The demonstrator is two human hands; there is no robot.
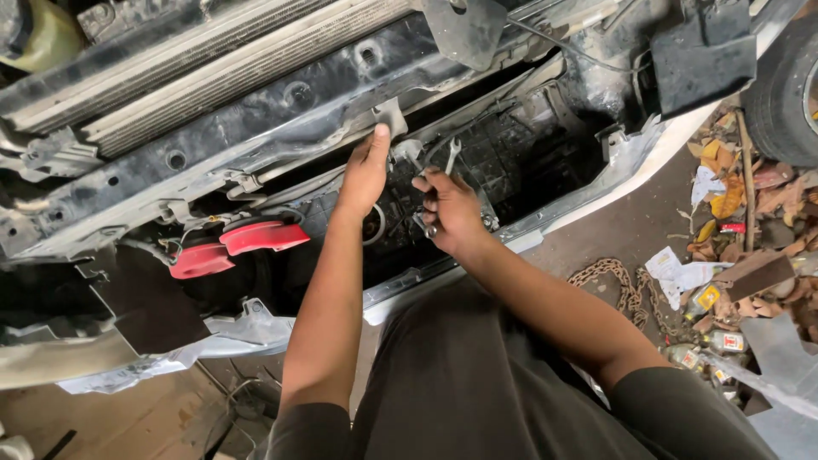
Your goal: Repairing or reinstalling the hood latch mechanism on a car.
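My left hand point(365, 170) reaches up to a small grey metal bracket point(389, 115) on the dark front crossbar point(256, 111) of a car, fingertips touching the bracket's lower edge. My right hand point(449, 209) is just to its right, closed around a silver open-ended spanner point(449, 156) whose jaw points up toward the bracket. Both hands work in the open front of the car, above the loose white bumper point(596, 183).
Two red horns point(234, 245) sit lower left behind the crossbar. A radiator point(213, 60) runs along the top. A tyre point(788, 94) is at the upper right. A rusty chain point(618, 285), dry leaves, paper scraps and small bottles litter the ground at right.
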